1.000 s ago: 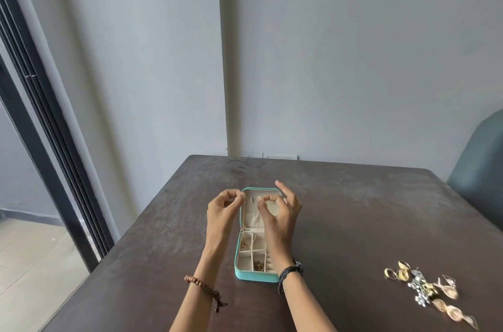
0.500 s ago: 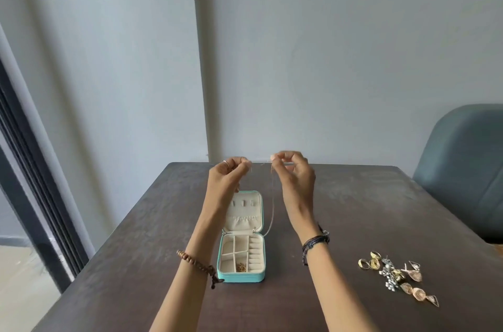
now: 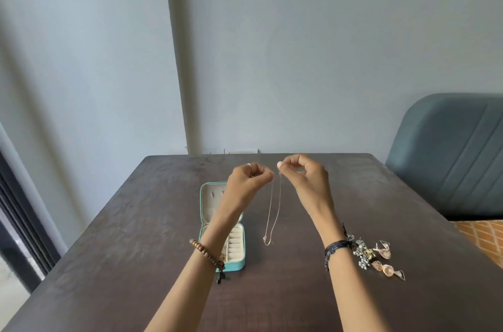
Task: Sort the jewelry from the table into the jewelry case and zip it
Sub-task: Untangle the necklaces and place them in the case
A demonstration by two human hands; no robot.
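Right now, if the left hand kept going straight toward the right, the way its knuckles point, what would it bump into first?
Probably the thin necklace chain it already pinches, then the right hand close beside; depth between them is unclear.

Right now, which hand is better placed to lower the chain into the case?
Left. The left hand hangs above the open case and pinches one end of the chain; the right hand pinches the other, farther right.

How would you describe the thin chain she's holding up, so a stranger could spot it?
Start at the dark table with the open teal case. Just right of the case, both hands pinch a fine chain that hangs in a long narrow loop. Unlike the chunky earrings piled further right, it is one slim pale strand.
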